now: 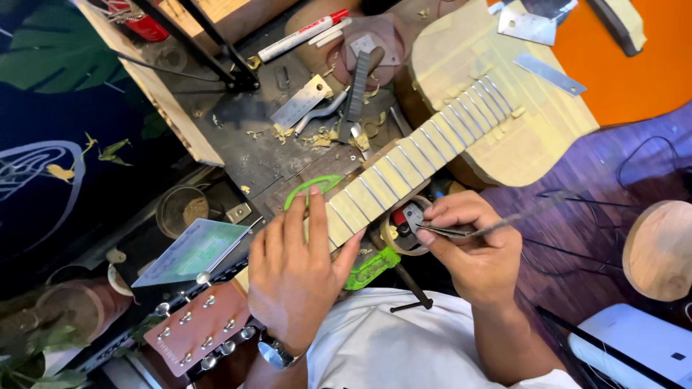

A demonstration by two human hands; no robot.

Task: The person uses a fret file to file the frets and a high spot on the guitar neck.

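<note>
A guitar lies across the workbench, its neck [404, 162] covered in pale masking tape with metal frets showing, its taped body [483, 57] at the upper right and its reddish headstock [198, 324] with tuners at the lower left. My left hand [295, 270] grips the neck near the first frets, fingers laid over the fretboard. My right hand [472, 245] pinches a thin metal tool [497, 223] just below the neck, its tip pointing left toward the neck's edge.
A green ring-shaped support [317, 184] sits under the neck. The bench holds a marker pen [299, 36], a steel ruler [301, 102], a file [358, 83], metal scrapers [526, 25] and wood shavings. A round wooden stool [659, 248] stands at right.
</note>
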